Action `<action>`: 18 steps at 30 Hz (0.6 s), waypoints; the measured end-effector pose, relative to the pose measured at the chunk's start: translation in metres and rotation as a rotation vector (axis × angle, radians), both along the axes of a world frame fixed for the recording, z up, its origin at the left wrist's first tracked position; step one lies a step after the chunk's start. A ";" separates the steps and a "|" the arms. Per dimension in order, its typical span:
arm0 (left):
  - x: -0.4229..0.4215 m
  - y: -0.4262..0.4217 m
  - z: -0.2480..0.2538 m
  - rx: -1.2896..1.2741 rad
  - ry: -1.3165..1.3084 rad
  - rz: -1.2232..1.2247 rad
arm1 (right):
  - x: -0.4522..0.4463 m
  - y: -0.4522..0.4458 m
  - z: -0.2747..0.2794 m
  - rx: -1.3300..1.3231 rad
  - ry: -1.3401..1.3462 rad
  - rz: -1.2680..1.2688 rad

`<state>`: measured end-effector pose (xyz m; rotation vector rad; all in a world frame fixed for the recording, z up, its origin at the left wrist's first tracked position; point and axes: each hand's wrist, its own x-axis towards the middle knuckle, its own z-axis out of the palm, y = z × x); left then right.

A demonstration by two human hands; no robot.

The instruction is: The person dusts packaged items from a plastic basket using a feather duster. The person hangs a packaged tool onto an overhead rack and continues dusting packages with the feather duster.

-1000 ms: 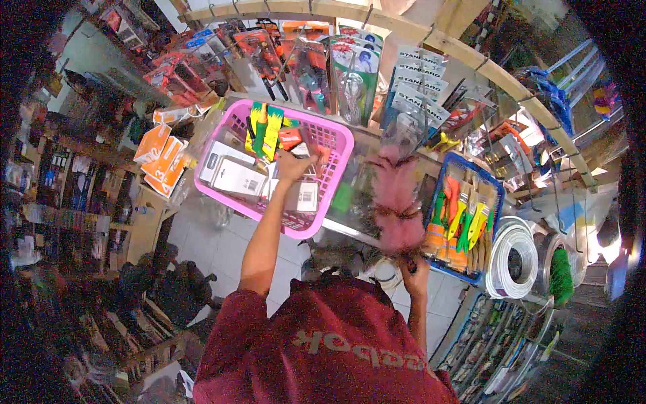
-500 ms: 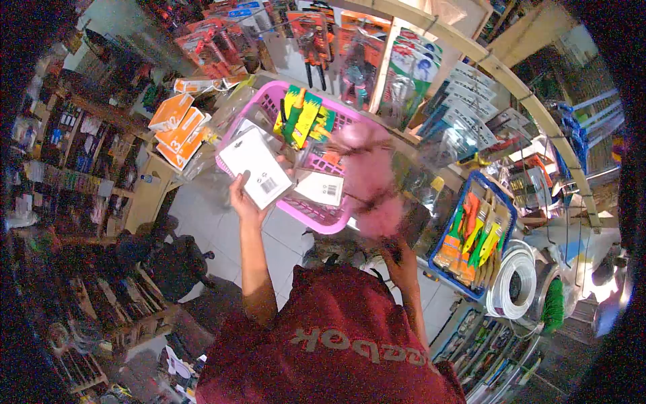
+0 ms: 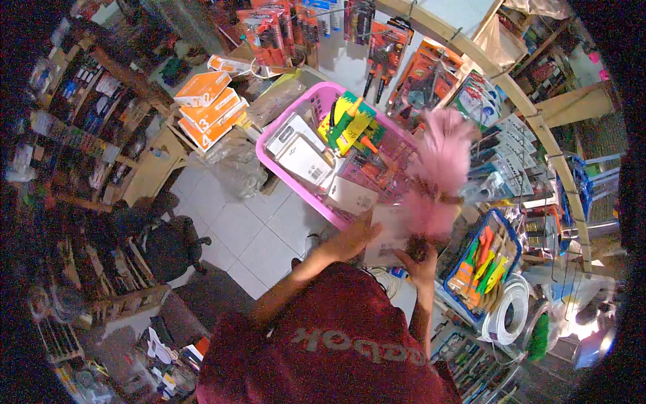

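My left hand point(image 3: 351, 242) grips a white flat package point(image 3: 385, 237) just past the near right corner of the pink plastic basket point(image 3: 301, 193). Close beside it, my right hand point(image 3: 421, 265) is closed round the lower end of a pink feather duster point(image 3: 443, 158), whose plumes are smeared by motion. The duster's fluff overlaps the package's right side. Inside the basket lie a boxed white item point(image 3: 306, 160), another white packet point(image 3: 351, 195) and a green-handled tool on a yellow card point(image 3: 344, 126).
Orange boxes point(image 3: 212, 111) are stacked left of the basket. Packaged pliers point(image 3: 388, 57) hang behind it. To the right stand a blue-rimmed tray of paintbrushes point(image 3: 479, 262) and a coil of white cable point(image 3: 506, 310). A wooden beam point(image 3: 501, 77) arches overhead.
My left hand has moved right, from above the basket to beside my right hand, with a white package in it. The duster has swung upright and away from the basket. The view has shifted.
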<state>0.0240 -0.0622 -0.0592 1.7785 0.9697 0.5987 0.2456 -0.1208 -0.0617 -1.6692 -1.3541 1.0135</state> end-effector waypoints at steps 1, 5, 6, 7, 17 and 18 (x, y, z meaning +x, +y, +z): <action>-0.002 0.007 -0.002 0.131 0.011 -0.040 | 0.000 -0.011 -0.002 0.070 -0.010 -0.022; -0.023 0.089 -0.065 0.459 0.404 -0.283 | 0.001 -0.053 -0.007 0.102 -0.087 -0.196; -0.024 0.106 -0.083 0.470 0.531 -0.263 | 0.001 -0.061 -0.007 0.050 -0.110 -0.253; -0.024 0.122 -0.102 0.483 0.658 -0.238 | -0.002 -0.066 -0.006 0.052 -0.104 -0.311; 0.013 0.162 -0.066 0.664 0.690 -0.495 | -0.014 -0.103 -0.005 0.045 -0.111 -0.561; 0.012 0.161 -0.062 0.750 0.570 -0.441 | -0.014 -0.105 -0.007 0.041 -0.103 -0.571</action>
